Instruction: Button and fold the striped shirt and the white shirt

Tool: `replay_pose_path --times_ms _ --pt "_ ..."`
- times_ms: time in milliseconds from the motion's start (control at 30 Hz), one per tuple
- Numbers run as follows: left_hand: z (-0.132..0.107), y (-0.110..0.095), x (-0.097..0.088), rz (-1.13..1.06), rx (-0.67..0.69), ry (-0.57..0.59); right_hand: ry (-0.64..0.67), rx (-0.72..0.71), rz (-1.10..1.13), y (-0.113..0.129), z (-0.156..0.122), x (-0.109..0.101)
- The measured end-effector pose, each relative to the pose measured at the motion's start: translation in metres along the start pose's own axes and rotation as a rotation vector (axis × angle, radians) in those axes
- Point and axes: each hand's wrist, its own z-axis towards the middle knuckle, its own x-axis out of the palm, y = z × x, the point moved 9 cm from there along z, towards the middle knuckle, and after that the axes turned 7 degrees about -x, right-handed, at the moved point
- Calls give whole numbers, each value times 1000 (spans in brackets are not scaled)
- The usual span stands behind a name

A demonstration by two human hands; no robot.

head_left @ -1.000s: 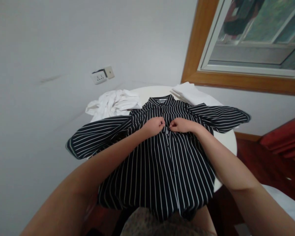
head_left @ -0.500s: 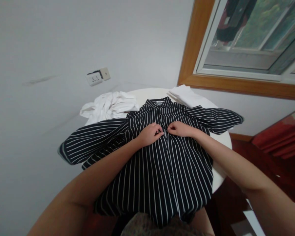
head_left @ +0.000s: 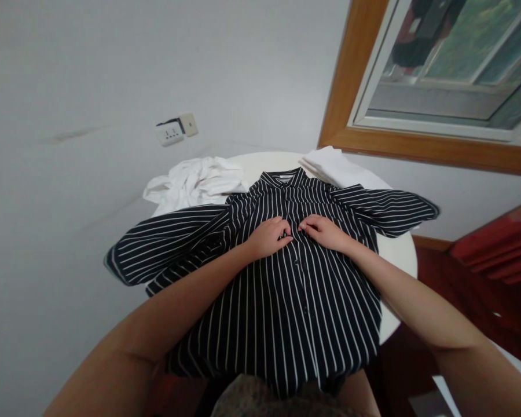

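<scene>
A: In the head view, what has just changed?

B: The striped shirt (head_left: 260, 301) lies front up across the round worktop (head_left: 397, 260), collar (head_left: 293, 178) at 12 o'clock. The pale gap between the hands has gone, and the cloth there now lies flat. I'd judge the front edges meet there; whether they're fastened is too small to tell. A button (head_left: 296, 262) shows just below, toward 6.

A: And each grip?

B: The left hand (head_left: 269, 237) is curled, thumb and forefinger nearly together over the front. The right hand (head_left: 323, 231), near it at 3 o'clock, is loosely bent, fingertips at the fabric. I cannot tell whether either pinches cloth.

A: Room to move?

B: Tight from 9 to 12, where the wall (head_left: 113, 75) stands. White cloth (head_left: 200, 182) lies bunched at 10, folded cloth (head_left: 342, 168) at 1. Both sleeves overhang the edge, and the hem hangs over at 6. Bare worktop and open floor (head_left: 473, 295) lie toward 4.
</scene>
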Motion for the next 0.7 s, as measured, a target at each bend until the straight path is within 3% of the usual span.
replay_pose_path --times_ms 433,700 --pt "0 -2 0 10 -14 -7 32 -16 -27 4 -1 2" --pt "-4 -11 -3 211 -54 -45 9 66 36 12 -1 -1"
